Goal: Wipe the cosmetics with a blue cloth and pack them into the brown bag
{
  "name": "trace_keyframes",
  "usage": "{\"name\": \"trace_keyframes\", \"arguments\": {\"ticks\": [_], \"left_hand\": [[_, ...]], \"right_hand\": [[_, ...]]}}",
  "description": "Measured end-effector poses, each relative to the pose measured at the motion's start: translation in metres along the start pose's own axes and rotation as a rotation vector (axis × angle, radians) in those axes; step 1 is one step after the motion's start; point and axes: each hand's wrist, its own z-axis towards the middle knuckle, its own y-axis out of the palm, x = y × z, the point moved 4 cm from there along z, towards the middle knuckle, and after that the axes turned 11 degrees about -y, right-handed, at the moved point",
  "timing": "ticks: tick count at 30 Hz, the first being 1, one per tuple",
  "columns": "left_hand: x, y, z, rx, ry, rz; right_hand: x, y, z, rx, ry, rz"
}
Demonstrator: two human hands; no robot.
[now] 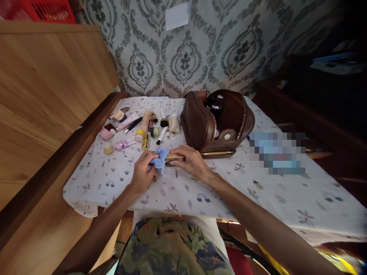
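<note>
Your left hand (pixel 142 172) pinches a blue cloth (pixel 159 159) against one end of a slim case (pixel 173 158). Your right hand (pixel 192 162) grips the other end, fingers curled over it. Both are low over the table (pixel 258 198), near the middle of its near edge. Just behind stands an open brown bag (pixel 218 122). Tubes (pixel 140 128) lie scattered toward the far left corner.
</note>
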Motion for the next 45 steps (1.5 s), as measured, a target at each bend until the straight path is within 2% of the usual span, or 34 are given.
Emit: {"name": "trace_keyframes", "arguments": {"ticks": [3, 6, 9, 15, 18, 22, 26, 29, 33, 37, 41, 42, 43, 45], "left_hand": [[0.0, 0.0, -0.003, -0.029, 0.004, 0.0], [-0.002, -0.001, -0.005, -0.058, 0.008, 0.014], [-0.006, -0.004, -0.006, -0.041, -0.024, -0.003], [-0.009, 0.001, -0.008, -0.052, -0.29, -0.273], [-0.003, 0.005, -0.009, -0.068, -0.399, -0.4], [0.006, 0.009, -0.007, -0.106, -0.453, -0.507], [0.005, 0.016, -0.003, -0.046, -0.526, -0.388], [0.004, 0.02, 0.005, 0.054, -0.418, -0.175], [0.006, 0.025, 0.019, 0.092, -0.125, 0.089], [0.017, 0.037, 0.024, 0.03, 0.148, 0.244], [0.037, 0.044, 0.01, -0.126, 0.424, 0.257], [0.039, 0.042, 0.006, -0.146, 0.471, 0.234], [0.039, 0.037, 0.003, -0.111, 0.473, 0.205], [0.032, 0.026, 0.004, 0.0, 0.399, 0.112]], "right_hand": [[0.004, -0.001, -0.002, 0.071, 0.075, 0.06], [0.01, -0.004, -0.003, 0.197, 0.167, 0.152], [0.015, -0.004, -0.003, 0.265, 0.268, 0.301], [0.009, 0.01, -0.004, 0.303, 0.478, 0.766], [0.009, 0.012, -0.005, 0.345, 0.517, 0.88], [0.011, 0.012, -0.005, 0.399, 0.535, 0.942], [0.004, 0.019, -0.004, 0.36, 0.519, 0.991], [-0.002, 0.027, -0.005, 0.316, 0.514, 1.063], [0.0, 0.033, -0.007, 0.323, 0.512, 1.148], [0.008, 0.036, -0.008, 0.353, 0.544, 1.204], [0.009, 0.034, -0.007, 0.409, 0.676, 1.265], [0.009, 0.033, -0.007, 0.448, 0.708, 1.303], [0.008, 0.031, -0.007, 0.496, 0.742, 1.351], [0.01, 0.026, -0.006, 0.567, 0.749, 1.336]]}}
